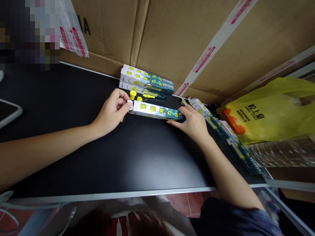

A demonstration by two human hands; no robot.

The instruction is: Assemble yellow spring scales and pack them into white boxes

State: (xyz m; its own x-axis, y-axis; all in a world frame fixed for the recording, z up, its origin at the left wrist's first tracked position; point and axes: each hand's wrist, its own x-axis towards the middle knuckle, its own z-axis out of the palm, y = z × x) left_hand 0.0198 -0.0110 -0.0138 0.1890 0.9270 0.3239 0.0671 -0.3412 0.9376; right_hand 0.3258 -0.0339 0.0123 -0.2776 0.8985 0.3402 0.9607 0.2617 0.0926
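A long, narrow carton (157,111) with yellow Chinese lettering lies on the black tabletop (137,157). At its left end, my left hand (112,113) is closed in a pinch on the white end flap. My right hand (193,123) grips the carton's dark right end between thumb and fingers. Just behind the carton are small yellow plastic parts: a flanged spool-like piece (133,95), a round piece (139,99) and a slim piece (149,96) with a small hook near it. Whether anything is inside the carton is hidden.
Matching cartons (147,80) are stacked behind my hands, against a large taped cardboard box (172,36). More such cartons (209,116) lie to the right, beside a yellow plastic bag (278,105) and a clear ribbed container (283,152). A white-edged device (10,113) lies far left.
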